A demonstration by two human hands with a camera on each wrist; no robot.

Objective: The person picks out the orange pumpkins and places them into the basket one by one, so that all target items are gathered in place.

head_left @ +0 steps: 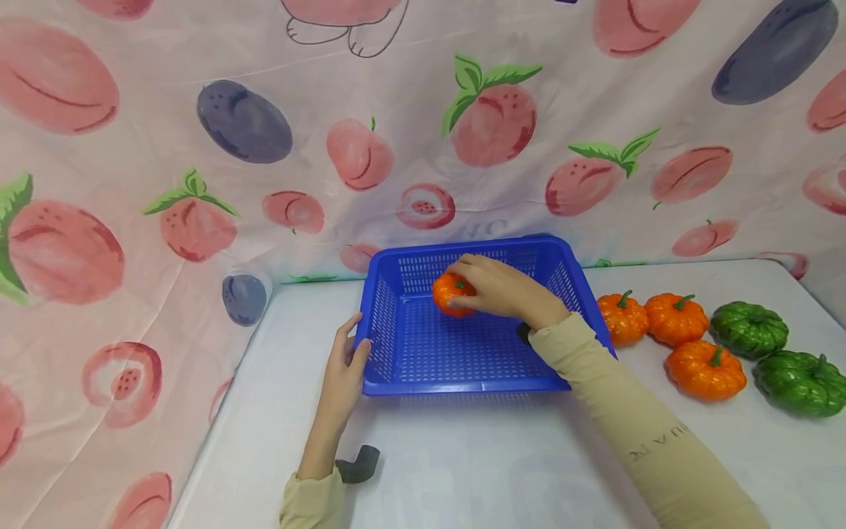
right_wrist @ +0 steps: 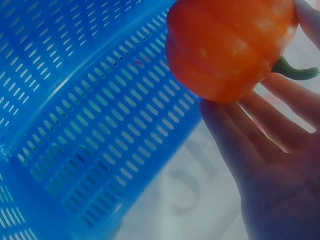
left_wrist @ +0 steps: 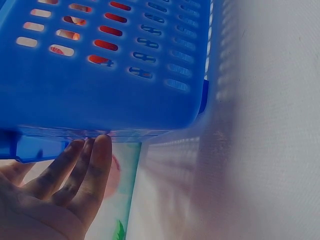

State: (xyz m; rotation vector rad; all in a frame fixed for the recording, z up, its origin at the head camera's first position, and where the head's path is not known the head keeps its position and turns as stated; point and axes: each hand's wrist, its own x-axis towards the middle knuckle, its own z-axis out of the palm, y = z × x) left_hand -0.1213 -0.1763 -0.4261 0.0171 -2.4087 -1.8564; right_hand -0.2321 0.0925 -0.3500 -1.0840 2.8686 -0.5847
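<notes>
A small orange pumpkin (head_left: 451, 295) with a green stem is held by my right hand (head_left: 492, 288), thumb on one side and fingers on the other. In the head view it overlaps the inside of a blue plastic basket (head_left: 463, 386). The right wrist view shows the pumpkin (right_wrist: 225, 47) close up, the basket's slotted wall (right_wrist: 125, 120) beside it. My left hand (head_left: 344, 371) grips the basket's left rim, thumb at the top edge. From the left wrist, the fingers (left_wrist: 97, 170) touch the basket just under its rim, and orange shows through the slots.
Right of the basket sit several more pumpkins: three orange ones, including the nearest (head_left: 706, 369), and two green ones, one farther back (head_left: 750, 329) and one nearer (head_left: 803, 382). A fruit-print cloth (head_left: 423, 154) hangs behind the white table (head_left: 463, 463).
</notes>
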